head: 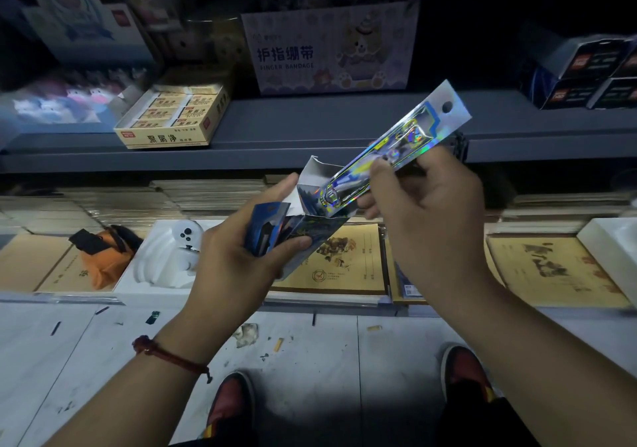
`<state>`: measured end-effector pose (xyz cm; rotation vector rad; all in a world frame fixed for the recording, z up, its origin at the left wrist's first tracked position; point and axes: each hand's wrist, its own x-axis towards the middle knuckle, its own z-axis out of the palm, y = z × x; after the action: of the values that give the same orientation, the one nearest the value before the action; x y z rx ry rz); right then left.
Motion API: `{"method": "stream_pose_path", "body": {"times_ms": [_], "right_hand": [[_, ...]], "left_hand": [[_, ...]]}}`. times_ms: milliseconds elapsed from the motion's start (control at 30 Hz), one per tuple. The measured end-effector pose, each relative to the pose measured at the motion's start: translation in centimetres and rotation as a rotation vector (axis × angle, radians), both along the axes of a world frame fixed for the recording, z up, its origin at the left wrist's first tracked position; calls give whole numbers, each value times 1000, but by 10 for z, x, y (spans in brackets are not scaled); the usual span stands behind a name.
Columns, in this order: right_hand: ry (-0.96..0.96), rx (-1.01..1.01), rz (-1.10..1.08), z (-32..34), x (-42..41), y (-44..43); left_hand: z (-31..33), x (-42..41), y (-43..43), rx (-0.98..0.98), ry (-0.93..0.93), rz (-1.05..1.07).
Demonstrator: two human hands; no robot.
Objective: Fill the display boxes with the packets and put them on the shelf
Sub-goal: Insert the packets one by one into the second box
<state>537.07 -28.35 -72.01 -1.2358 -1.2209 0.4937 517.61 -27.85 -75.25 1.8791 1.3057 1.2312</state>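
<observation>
While a person stands facing a dim shop shelf [310, 126], both hands meet near the centre of the view. The left hand [234, 257], just at 7 o'clock from centre, grips a small blue box [275, 229]: its fingers curl round the front and the thumb lies up against an open white flap. The right hand [424, 219], at 4 o'clock from centre and seen from its back, pinches a long shiny packet [396, 150] between thumb and curled fingers. The packet slants up towards 1 o'clock, hang hole at the top, with its lower end inside the box's open mouth.

On the grey shelf, a yellow eraser box [172, 119] lies open at 10 o'clock, a pale bandage box [327, 50] with a bear picture stands at 12 o'clock, and dark boxes [586, 74] are stacked at 2 o'clock. Below the shelf, tan notebooks [337, 257] lie flat behind the hands. An orange pouch [103, 257] and a white tray [165, 257] sit at 9 o'clock. A red cord [169, 353] circles the left wrist. At 6 o'clock, red and black shoes [231, 401] stand on a scuffed pale floor [310, 360].
</observation>
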Motion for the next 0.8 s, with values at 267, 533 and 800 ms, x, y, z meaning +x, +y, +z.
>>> {"method": "stream_pose_path", "body": {"times_ms": [267, 533, 800], "right_hand": [[-351, -297, 209, -6, -4, -2], [-181, -217, 78, 6, 5, -3], [-296, -330, 194, -6, -9, -7]], "left_hand": [[-5, -1, -1, 103, 84, -42], [-9, -5, 3, 127, 125, -19], [-10, 6, -2, 263, 188, -79]]}}
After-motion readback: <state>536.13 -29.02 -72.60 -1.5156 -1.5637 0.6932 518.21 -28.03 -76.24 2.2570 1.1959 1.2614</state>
